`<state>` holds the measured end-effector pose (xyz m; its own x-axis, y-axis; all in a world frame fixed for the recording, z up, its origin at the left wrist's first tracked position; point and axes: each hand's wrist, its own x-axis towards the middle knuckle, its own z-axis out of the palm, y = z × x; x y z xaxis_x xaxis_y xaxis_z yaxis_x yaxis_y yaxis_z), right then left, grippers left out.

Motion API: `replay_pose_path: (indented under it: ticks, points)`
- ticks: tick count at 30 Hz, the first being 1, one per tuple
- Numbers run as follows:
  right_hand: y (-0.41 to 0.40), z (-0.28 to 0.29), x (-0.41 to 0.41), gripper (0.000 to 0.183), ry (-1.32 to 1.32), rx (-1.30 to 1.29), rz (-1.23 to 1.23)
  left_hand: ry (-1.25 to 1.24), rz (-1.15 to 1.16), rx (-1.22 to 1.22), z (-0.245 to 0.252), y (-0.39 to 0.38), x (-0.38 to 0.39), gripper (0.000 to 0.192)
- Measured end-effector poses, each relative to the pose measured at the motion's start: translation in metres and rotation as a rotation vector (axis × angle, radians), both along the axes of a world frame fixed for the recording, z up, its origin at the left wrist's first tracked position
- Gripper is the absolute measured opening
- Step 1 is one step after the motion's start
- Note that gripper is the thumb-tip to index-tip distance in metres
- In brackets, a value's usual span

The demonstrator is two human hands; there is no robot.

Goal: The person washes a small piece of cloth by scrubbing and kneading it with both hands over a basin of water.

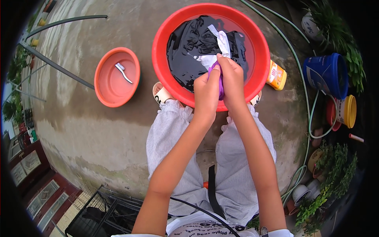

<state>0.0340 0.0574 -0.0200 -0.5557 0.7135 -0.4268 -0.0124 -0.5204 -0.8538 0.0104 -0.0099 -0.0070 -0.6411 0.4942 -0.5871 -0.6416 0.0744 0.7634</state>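
Note:
My left hand (205,89) and my right hand (232,78) press together around a bunched purple cloth (220,83). They are above the near side of a large red plastic basin (161,68). Dark water fills much of the basin, with black fabric (198,37) soaking in it. A white cloth (222,43) lies partly over the black fabric, just beyond my fingertips. Most of the purple cloth is hidden inside my hands.
Left of the basin stands a smaller orange basin (102,91) holding a white brush (123,72). A yellow-orange container (276,75) touches the red basin's right side. A green hose (299,65) runs along the right, near a blue bucket (324,75) and potted plants (334,166).

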Motion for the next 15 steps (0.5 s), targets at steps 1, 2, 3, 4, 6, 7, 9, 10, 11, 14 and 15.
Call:
replay_pose_path:
  ticks: [1,2,3,4,6,7,9,10,11,14,15]
  points:
    - [-0.001,0.003,-0.001,0.032,0.001,-0.001,0.001,-0.055,0.048,-0.004,0.003,0.001,-0.004,0.021]
    - [-0.004,0.007,-0.001,0.032,0.006,0.023,0.031,-0.110,0.096,-0.008,0.006,0.001,-0.009,0.021]
    - [-0.007,0.011,-0.002,0.031,0.010,0.048,0.061,-0.117,0.135,0.022,0.006,0.001,-0.014,0.020]
    - [-0.011,0.009,-0.002,0.029,0.055,0.135,0.097,-0.121,0.152,0.047,0.007,0.000,-0.020,0.020]
    - [-0.018,0.012,-0.002,0.029,0.046,0.300,0.157,-0.100,0.163,0.105,0.005,-0.004,-0.027,0.021]
    - [-0.019,0.013,-0.003,0.029,0.046,0.362,0.170,-0.099,0.164,0.106,0.004,-0.004,-0.026,0.021]
    - [-0.016,0.009,-0.003,0.030,0.037,0.273,0.139,-0.105,0.192,0.036,0.005,-0.001,-0.022,0.020]
    - [-0.012,0.006,-0.003,0.030,0.026,0.185,0.107,-0.101,0.183,0.048,0.006,0.001,-0.017,0.020]
    - [-0.008,0.005,-0.002,0.030,0.026,0.186,0.107,-0.103,0.164,0.047,0.003,0.003,-0.012,0.021]
    - [0.002,-0.006,-0.001,0.031,-0.042,0.049,-0.004,-0.026,0.105,-0.014,0.003,0.008,0.003,0.031]
    - [0.002,-0.005,0.000,0.031,-0.043,0.050,-0.005,-0.027,0.104,-0.013,0.003,0.008,0.003,0.031]
